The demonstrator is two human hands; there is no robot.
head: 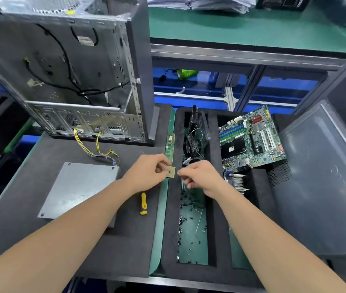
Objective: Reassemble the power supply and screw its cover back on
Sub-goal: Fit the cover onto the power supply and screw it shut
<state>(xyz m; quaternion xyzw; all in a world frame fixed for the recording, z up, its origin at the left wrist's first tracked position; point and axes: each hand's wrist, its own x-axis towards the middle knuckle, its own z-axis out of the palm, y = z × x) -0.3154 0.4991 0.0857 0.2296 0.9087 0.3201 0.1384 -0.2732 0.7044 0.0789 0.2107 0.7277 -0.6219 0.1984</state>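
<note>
While our left hand (pixel 149 171) pinches a small square gold chip (pixel 171 172) and our right hand (pixel 199 176) curls on something too small to tell, the flat grey metal power supply (pixel 79 187) lies to the left, nearer the left hand.

an electronics repair or assembly workshop. the desk (pixel 9 229) is covered with dark foam matting over a green anti-static mat (pixel 157 225), a gutted computer case (pixel 66 77) stands at the back, and a foam tray (pixel 218 208) holds loose screws (pixel 185 208) and a bare motherboard (pixel 252 140). aluminium-frame shelving (pixel 241 53) runs behind, with stacked papers (pixel 199 3) on top.
</note>
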